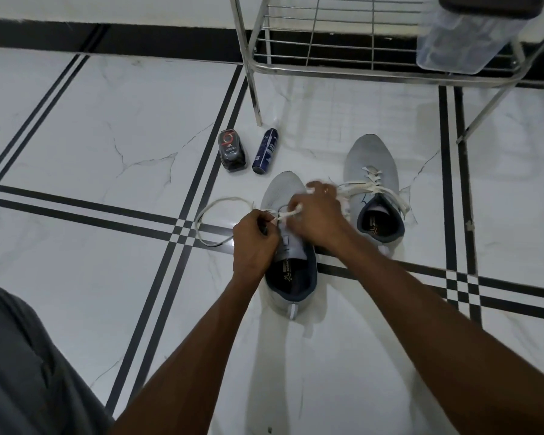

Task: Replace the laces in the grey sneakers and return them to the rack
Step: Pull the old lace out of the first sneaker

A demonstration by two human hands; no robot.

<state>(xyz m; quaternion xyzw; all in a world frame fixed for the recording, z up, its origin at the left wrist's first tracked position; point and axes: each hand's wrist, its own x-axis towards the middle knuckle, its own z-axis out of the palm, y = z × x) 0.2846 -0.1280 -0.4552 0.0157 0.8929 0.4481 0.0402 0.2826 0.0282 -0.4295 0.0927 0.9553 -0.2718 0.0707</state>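
Note:
Two grey sneakers stand on the white tiled floor. The near sneaker (291,271) sits under both hands, and a white lace (208,211) loops out from it to the left. My left hand (255,243) pinches the lace at the sneaker's left eyelets. My right hand (318,215) grips the lace over the tongue, its fingers curled and blurred. The far sneaker (371,161) stands to the right with white laces (374,186) threaded through it and loose ends trailing.
A metal wire rack (327,69) stands at the back, one leg near the cans. A clear plastic container (462,42) sits on its right side. A dark shoe-polish container (231,150) and a blue spray can (266,150) lie on the floor.

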